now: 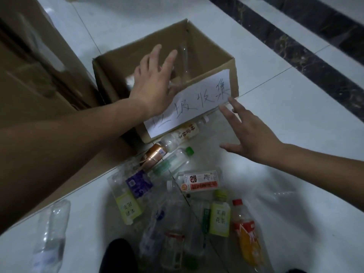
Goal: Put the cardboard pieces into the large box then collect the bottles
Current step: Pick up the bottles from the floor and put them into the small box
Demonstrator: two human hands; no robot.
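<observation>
Looking down from the head view, the left hand (155, 83) hovers over the open box (214, 50), its fingers straight, spread and holding nothing. It hides part of the box's inside, where a clear bottle (185, 62) shows only as a blur. The right hand (248, 134) hangs just beside the box's front corner, fingers likewise apart and empty. A handwritten paper label (197, 103) covers the near wall, its left end hidden behind the left wrist. The bottles (199, 182) lie heaped on the floor (295, 119) in front of the open box, the nearest close against its base and the lowest cut off by the frame. The large box (29, 56) rises at the left, cropped and blurred. Open tile spreads to the right, up to a dark strip (307, 46).
</observation>
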